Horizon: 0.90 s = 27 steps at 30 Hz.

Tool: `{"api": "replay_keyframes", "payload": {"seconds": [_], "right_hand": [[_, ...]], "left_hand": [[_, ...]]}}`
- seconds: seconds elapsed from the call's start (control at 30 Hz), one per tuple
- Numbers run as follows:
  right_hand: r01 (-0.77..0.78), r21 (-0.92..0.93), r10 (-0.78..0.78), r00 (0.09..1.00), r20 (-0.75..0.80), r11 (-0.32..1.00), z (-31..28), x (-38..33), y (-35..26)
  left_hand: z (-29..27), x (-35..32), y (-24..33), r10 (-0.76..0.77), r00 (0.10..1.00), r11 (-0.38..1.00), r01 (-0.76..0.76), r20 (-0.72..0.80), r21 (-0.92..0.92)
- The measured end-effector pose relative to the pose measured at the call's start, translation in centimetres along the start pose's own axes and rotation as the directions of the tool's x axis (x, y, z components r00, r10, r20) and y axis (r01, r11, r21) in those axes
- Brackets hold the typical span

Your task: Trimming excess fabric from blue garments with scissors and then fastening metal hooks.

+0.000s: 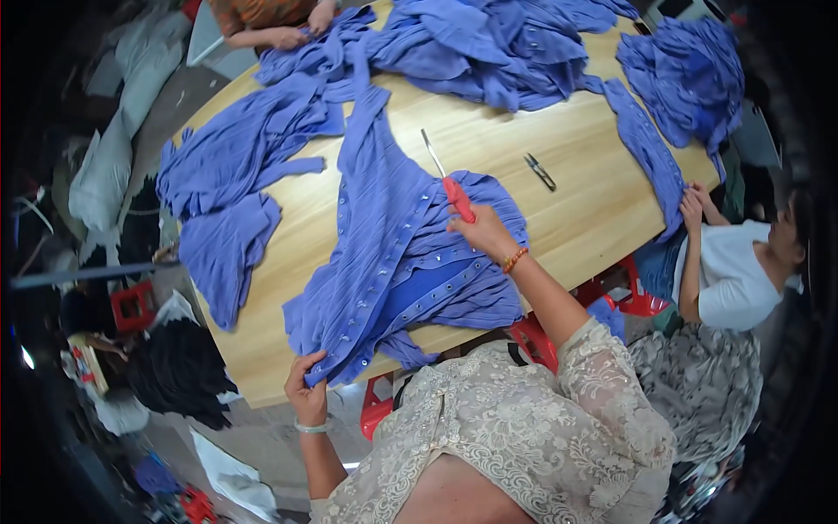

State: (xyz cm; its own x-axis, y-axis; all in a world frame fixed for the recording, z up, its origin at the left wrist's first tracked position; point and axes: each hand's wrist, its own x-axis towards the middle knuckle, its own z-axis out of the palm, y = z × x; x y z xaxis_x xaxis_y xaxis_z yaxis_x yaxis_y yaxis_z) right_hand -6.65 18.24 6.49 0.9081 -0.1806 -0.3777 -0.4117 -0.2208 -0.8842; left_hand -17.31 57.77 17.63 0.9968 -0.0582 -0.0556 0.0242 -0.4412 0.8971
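Observation:
A blue pleated garment (375, 175) lies spread in front of me, with small shiny round fasteners along its front edges. At the table's near edge, my left hand (307, 393) pinches the lower end of one fastener-lined edge. My right hand (483, 231) is closed around the red handle of a tool (457, 199) with a slim metal blade. This blade points away from me, above the table beyond the garment's right part; I cannot make out the exact kind of tool. Small dark thread snips (540, 172) lie on the wood to the right.
More blue garments (489, 52) are heaped along the far side of the wooden table (576, 210). One co-worker's hands (301, 31) are at the far left edge; another person (733, 262) on the right handles a blue garment. Red stools (642, 293) and a grey cloth pile (698, 384) stand nearby.

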Motion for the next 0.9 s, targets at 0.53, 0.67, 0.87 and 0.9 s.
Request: {"api": "replay_keyframes", "payload": {"seconds": [0.53, 0.67, 0.87, 0.9], "right_hand": [[-0.107, -0.366, 0.035, 0.979, -0.199, 0.925, 6.2, 11.9, 0.9], [-0.054, 0.004, 0.054, 0.997, -0.053, 0.999, -1.1, 9.5, 3.2], [0.183, 0.16, -0.184, 0.983, -0.005, 0.97, -10.8, -0.8, -6.2], [0.165, 0.114, -0.167, 0.986, 0.011, 0.98, -12.0, -2.7, -7.6]], "left_hand": [[-4.7, -0.3, -4.3, 0.124, 0.975, 0.897, -0.032, -0.182, 0.442], [-6.2, 5.0, -1.7, 0.314, 0.897, 0.808, -0.081, -0.311, 0.583], [-11.0, 8.0, 3.2, 0.673, 0.595, 0.672, -0.243, -0.44, 0.699], [-11.0, 7.7, 2.8, 0.684, 0.593, 0.659, -0.255, -0.424, 0.707]]}}
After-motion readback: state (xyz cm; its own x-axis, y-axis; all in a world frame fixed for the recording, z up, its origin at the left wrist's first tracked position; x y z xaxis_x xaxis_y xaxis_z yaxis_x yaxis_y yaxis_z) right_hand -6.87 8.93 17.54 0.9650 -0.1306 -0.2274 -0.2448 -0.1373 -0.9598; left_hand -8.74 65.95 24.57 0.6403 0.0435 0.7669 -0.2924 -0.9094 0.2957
